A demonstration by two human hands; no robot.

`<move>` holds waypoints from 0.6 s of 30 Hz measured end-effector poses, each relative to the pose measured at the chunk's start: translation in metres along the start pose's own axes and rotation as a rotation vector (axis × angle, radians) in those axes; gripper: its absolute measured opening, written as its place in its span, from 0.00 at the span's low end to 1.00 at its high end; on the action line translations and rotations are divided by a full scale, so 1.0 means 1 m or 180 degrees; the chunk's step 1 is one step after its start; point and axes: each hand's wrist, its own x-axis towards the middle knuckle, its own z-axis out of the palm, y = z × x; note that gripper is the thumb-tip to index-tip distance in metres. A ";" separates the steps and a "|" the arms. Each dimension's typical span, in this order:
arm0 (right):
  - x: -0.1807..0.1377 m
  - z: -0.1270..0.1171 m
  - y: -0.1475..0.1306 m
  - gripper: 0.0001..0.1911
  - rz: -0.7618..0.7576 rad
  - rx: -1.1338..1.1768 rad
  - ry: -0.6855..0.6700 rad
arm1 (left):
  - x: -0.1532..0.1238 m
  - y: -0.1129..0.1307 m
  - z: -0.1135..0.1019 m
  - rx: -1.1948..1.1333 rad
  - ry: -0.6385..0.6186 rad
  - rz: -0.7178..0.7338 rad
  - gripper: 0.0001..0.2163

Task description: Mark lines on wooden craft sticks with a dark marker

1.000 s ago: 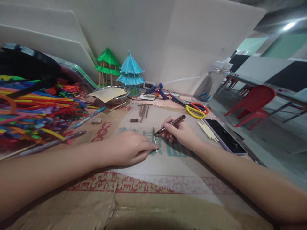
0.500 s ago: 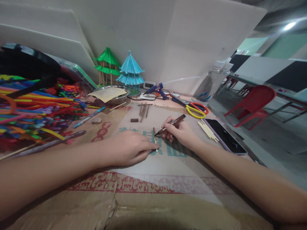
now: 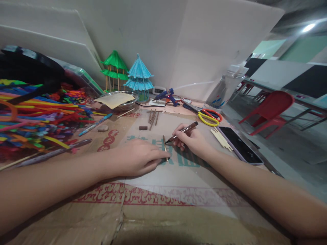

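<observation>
My left hand (image 3: 139,157) lies on the cardboard sheet (image 3: 158,200), its fingertips pinching the near end of a thin wooden stick (image 3: 165,146) and holding it flat. The far part of the stick is coloured brown, the near part is pale. My right hand (image 3: 193,140) grips a brown marker (image 3: 182,131) like a pen, with the tip touching the stick about halfway along it. Both forearms reach in from the bottom corners.
A heap of coloured pipe cleaners (image 3: 33,115) fills the left. Several brown sticks (image 3: 152,117), a brown marker cap (image 3: 143,128), a glass bowl (image 3: 119,100), two paper pagodas (image 3: 139,76), a blue glue gun (image 3: 166,96), scissors (image 3: 209,117), pale sticks (image 3: 221,137) and a phone (image 3: 240,144) lie around.
The marker tip has crept slightly along the stick. My left hand has stayed where it was.
</observation>
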 end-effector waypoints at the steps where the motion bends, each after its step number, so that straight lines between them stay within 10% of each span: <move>1: 0.000 0.000 0.000 0.09 0.0011 0.0002 0.0008 | 0.000 0.000 0.000 -0.0012 0.0002 0.0014 0.15; 18: -0.002 0.000 0.000 0.09 -0.0002 0.0076 -0.0139 | -0.001 0.000 0.002 -0.0023 -0.0010 -0.0062 0.14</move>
